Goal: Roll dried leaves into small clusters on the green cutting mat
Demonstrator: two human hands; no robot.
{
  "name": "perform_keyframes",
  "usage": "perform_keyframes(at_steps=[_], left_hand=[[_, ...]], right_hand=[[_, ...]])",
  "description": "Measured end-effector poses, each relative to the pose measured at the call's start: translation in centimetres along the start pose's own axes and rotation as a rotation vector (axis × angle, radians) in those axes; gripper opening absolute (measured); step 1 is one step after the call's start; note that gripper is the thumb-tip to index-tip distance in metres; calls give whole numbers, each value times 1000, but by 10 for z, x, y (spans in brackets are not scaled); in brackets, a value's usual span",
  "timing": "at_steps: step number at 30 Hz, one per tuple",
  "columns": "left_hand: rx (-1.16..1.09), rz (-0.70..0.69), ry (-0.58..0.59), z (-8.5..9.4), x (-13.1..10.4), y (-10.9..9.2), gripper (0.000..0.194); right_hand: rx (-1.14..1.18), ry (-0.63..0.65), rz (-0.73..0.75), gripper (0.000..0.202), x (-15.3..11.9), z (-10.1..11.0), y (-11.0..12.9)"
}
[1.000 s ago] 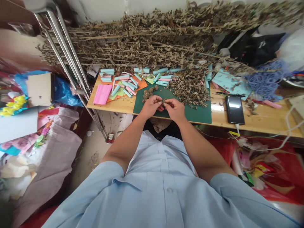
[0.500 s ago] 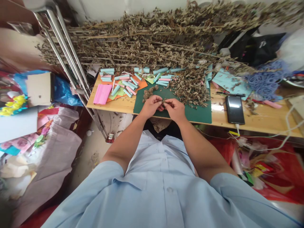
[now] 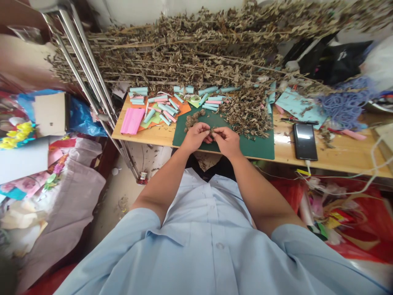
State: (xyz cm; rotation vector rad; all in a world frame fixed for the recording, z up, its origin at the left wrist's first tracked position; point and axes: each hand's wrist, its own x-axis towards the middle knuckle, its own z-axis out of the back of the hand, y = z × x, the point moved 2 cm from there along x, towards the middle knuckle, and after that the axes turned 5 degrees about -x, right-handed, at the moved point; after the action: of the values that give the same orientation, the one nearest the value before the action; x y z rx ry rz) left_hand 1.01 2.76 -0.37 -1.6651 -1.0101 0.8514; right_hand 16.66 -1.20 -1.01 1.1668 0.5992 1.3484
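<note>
My left hand [image 3: 196, 137] and my right hand [image 3: 226, 140] meet over the front of a green cutting mat [image 3: 260, 151]. Their fingertips pinch a small bit of dried leaf [image 3: 211, 132] between them; most of it is hidden by the fingers. Beyond my left hand sit several balled clumps of dried leaf [image 3: 192, 119]. A loose heap of dried leaves [image 3: 245, 112] covers the right part of the mat. Small rolled paper tubes [image 3: 167, 110], blue and pink, lie to the left and behind the mat.
Long bundles of dried leafy stalks [image 3: 184, 53] fill the back. On the right are a black phone [image 3: 305, 141] with a cable, blue paper [image 3: 302, 106] and purple cord [image 3: 342, 102]. Pink paper [image 3: 132, 121] lies at the left. Metal poles [image 3: 89, 65] stand beside the table.
Both hands stay in the same place, fingertips still together over the mat. The view has shifted very slightly; nothing else has visibly moved.
</note>
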Motion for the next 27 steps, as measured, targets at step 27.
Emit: perform_keyframes(at_steps=[27], left_hand=[[-25, 38, -28, 0, -1, -1, 15]], right_hand=[[-15, 0, -4, 18, 0, 0, 1]])
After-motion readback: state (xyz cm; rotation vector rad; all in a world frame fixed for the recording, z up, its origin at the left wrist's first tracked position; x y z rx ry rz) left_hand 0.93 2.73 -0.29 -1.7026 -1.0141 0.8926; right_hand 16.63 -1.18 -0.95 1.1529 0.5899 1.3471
